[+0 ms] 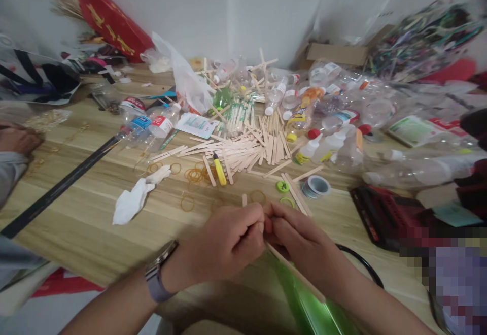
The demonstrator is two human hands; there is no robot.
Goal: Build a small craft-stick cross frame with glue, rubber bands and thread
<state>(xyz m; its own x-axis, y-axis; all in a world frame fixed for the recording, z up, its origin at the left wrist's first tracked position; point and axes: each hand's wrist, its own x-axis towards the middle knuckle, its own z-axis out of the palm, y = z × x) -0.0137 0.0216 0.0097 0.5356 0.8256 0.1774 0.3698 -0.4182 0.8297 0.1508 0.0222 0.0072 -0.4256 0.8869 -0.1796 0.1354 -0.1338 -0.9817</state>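
On my wooden desk [91, 243], pale sticks [243, 149] lie at twelve o'clock, a crumpled tissue [133, 200] at ten, and clear bottles [342, 147] at one.

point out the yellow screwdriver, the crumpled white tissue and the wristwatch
yellow screwdriver [219, 171]: head view, on its handle
white tissue [130, 204]: head view, on its wide crumpled part
wristwatch [155, 289]: head view, on its strap
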